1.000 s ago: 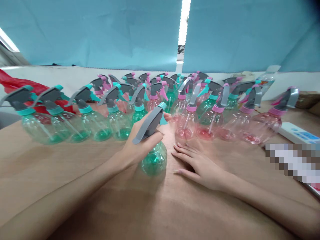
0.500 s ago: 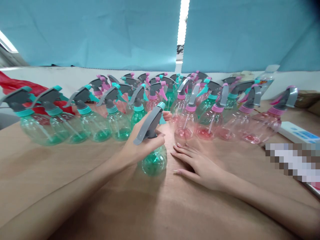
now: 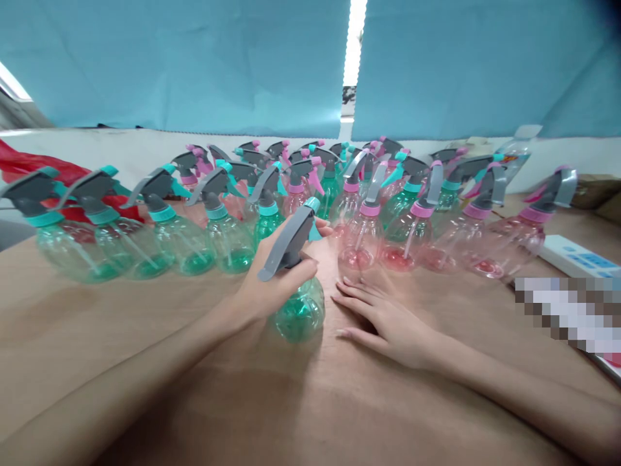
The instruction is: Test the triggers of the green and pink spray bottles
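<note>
My left hand [image 3: 272, 272] is wrapped round the neck of a green spray bottle [image 3: 299, 314] with a grey and turquoise spray head. The bottle stands close to upright at the middle of the table, its trigger side facing away from me and its neck hidden by my fingers. To its right, my right hand [image 3: 383, 320] lies flat on the wooden table [image 3: 369, 414] with fingers stretched out, holding nothing. Just beyond my right fingertips stands a pink spray bottle [image 3: 360, 243]. Behind my left wrist is a clear green spray bottle [image 3: 234, 243].
More green spray bottles [image 3: 155, 243] line the left, and pink ones [image 3: 446, 246] the right, with several mixed ones behind. A red plastic bag [image 3: 48, 165], a white device with blue buttons [image 3: 582, 255] and a clear bottle [image 3: 517, 155] are at the sides. A blue curtain [image 3: 194, 65] hangs behind.
Almost nothing differs. My left hand still grips the green spray bottle, and my right hand stays flat on the table.
</note>
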The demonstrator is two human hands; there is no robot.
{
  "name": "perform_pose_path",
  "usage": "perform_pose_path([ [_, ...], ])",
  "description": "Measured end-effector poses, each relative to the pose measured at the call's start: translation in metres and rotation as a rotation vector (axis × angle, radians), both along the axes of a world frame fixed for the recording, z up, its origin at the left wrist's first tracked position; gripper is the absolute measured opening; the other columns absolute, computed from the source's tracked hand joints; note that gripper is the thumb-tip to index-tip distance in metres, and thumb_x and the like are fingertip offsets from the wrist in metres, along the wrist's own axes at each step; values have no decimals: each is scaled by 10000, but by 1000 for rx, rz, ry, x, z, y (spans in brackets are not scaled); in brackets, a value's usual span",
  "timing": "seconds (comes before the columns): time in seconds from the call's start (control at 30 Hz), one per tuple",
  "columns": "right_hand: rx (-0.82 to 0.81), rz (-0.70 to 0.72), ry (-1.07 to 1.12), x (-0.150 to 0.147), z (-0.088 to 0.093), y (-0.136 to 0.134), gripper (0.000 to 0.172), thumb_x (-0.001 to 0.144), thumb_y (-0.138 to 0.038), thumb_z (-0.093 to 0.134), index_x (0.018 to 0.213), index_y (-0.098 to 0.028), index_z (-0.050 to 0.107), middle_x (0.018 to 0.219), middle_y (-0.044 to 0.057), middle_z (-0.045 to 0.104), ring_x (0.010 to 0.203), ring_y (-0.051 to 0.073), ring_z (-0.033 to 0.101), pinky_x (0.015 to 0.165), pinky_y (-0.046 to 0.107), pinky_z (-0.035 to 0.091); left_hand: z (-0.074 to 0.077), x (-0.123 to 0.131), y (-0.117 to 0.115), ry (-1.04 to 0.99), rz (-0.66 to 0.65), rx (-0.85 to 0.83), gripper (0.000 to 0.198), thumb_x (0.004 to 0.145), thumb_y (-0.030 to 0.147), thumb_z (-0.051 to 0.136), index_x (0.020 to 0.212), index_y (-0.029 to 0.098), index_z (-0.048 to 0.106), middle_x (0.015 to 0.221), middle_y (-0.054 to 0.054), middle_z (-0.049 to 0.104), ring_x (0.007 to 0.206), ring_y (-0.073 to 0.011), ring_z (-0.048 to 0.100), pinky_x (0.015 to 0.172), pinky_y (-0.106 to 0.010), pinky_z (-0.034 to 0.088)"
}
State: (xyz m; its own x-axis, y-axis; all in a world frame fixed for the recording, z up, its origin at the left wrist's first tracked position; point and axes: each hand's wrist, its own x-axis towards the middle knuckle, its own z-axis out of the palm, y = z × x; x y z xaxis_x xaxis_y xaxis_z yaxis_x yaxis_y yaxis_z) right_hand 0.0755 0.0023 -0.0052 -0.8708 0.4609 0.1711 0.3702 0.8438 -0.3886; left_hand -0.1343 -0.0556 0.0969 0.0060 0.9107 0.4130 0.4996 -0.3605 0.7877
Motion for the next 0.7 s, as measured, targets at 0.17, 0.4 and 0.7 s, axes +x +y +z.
perform_pose_path([
  [0.17,13,10,-23,0,0,1,670,951,-594,409,1443,-141,444,1508,144,400,1406,316,338,1134,540,310,-1,-1,-3,29,41,-10,275,684,143,513,941,224,569,591,54,428,564,-148,484,528,-272,366],
  [0.4,2,2,-4,0,1,0,649,946,-590,431,1439,-169,453,1505,135,406,1401,312,349,1130,539,315,-9,-8,-3,23,-7,-8,187,743,168,502,906,222,575,773,14,579,665,-151,554,612,-297,426],
  [0.7,-16,10,33,1,-1,1,621,941,-571,462,1445,-209,448,1508,122,406,1407,320,336,1128,556,310,-8,-7,-4,2,10,3,150,756,197,538,897,233,577,808,-12,605,767,-198,586,652,-329,453],
])
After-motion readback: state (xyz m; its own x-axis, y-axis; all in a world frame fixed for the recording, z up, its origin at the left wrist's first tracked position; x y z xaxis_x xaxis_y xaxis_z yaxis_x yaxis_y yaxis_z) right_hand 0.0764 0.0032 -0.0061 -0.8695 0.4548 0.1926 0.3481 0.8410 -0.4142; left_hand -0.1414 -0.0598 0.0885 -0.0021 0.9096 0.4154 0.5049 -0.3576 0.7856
